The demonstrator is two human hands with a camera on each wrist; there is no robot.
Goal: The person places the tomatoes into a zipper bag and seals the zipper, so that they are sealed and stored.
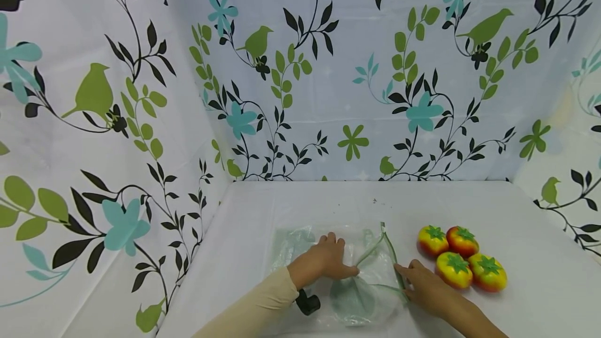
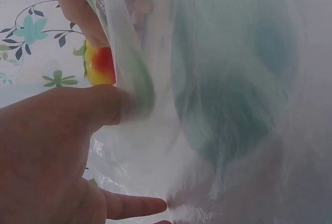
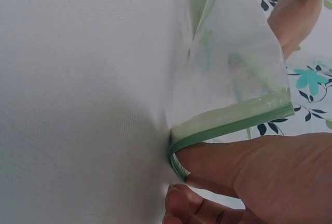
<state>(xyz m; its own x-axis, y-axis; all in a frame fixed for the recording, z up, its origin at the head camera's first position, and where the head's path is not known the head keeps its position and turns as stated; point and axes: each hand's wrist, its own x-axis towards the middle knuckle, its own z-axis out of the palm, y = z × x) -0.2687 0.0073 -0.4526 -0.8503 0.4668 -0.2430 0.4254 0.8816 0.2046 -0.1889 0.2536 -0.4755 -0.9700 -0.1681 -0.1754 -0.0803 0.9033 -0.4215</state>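
A clear plastic zip bag point(image 1: 324, 306) with a green zip edge point(image 3: 233, 126) lies flat on the white table, its mouth spread apart towards the right. Pale teal round patches show on or through its film; whether they are print or contents I cannot tell. My left hand point(image 1: 324, 260) rests on the bag with its fingers spread, the thumb against the film near the mouth. At the mouth's right side, my right hand point(image 1: 424, 288) pinches the green zip edge between thumb and fingers. In the left wrist view the film hides part of the right hand.
Just right of my right hand sit several red-and-yellow tomato-like fruits point(image 1: 454, 270) with green star-shaped tops, grouped closely. The white table point(image 1: 300, 200) ends against hanging cloth point(image 1: 328, 93) printed with birds and leaves at the back and sides.
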